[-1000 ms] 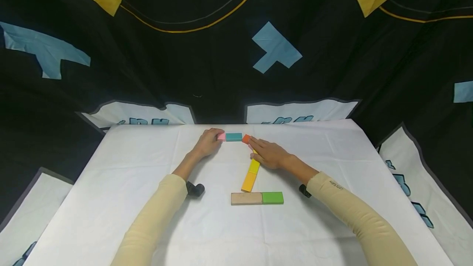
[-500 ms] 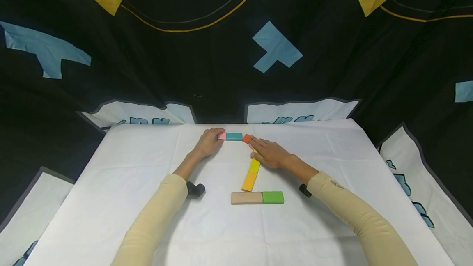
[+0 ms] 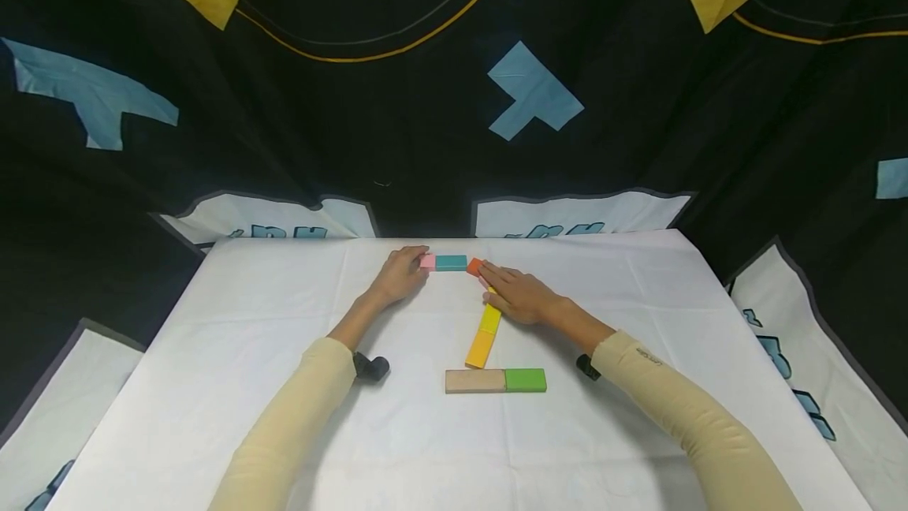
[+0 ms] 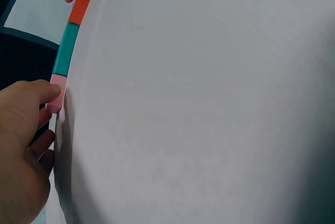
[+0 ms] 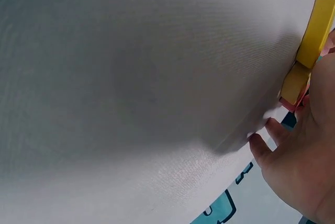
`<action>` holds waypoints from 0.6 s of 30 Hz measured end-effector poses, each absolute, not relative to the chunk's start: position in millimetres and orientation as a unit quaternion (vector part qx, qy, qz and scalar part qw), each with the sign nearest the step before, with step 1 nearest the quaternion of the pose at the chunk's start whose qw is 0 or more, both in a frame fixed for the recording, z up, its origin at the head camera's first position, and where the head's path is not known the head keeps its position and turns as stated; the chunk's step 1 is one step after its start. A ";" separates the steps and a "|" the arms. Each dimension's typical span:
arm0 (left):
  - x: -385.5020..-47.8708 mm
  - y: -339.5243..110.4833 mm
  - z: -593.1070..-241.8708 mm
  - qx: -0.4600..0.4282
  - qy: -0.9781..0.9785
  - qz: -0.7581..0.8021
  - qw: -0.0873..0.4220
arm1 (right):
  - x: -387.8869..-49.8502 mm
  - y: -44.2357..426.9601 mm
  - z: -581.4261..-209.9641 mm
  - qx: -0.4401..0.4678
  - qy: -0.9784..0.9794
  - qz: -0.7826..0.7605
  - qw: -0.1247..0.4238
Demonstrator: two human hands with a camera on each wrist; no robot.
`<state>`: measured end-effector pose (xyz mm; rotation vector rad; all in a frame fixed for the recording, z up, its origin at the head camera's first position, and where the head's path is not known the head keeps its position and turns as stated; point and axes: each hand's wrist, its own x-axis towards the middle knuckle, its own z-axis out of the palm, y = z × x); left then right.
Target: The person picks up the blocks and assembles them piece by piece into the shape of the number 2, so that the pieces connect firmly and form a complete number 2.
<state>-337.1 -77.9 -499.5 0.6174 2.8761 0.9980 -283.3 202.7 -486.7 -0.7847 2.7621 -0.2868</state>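
My left hand [image 3: 399, 274] pinches a small pink block [image 3: 428, 262] at the left end of a row near the table's far edge. In the left wrist view one fingertip lies on this pink block [image 4: 58, 90]. Its other end meets a teal block [image 3: 451, 263], followed by a tilted orange-red block [image 3: 474, 266]. My right hand [image 3: 521, 296] rests with extended fingers over the blocks beyond, touching the orange-red one and partly covering another pink block [image 3: 485, 282]. A yellow block [image 3: 490, 318] runs out from beneath it, with an amber block [image 3: 480, 348] below.
A plain wooden block [image 3: 475, 382] and a green block [image 3: 526, 380] lie end to end, just nearer than the amber one. All sit on a white-covered table [image 3: 397, 448]. A black patterned curtain [image 3: 397, 124] hangs behind its far edge.
The left pink block has slid slightly right, closing a thin gap to the teal block. The left fingertips have since drawn back a little to the left. My right hand stays in place.
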 end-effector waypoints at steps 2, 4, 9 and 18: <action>-336.4 -81.8 -498.8 0.199 0.924 0.325 0.017 | -283.4 203.1 -486.3 -0.270 0.949 -0.106 0.126; -335.6 -86.0 -497.5 0.196 0.923 0.331 0.018 | -283.1 203.9 -485.1 -0.270 0.947 -0.126 0.123; -331.5 -98.4 -496.9 0.194 0.920 0.340 0.015 | -281.1 208.3 -485.4 -0.251 0.943 -0.186 0.119; -314.9 -116.2 -490.9 0.208 0.914 0.348 -0.015 | -270.0 216.7 -472.8 -0.219 0.942 -0.239 0.085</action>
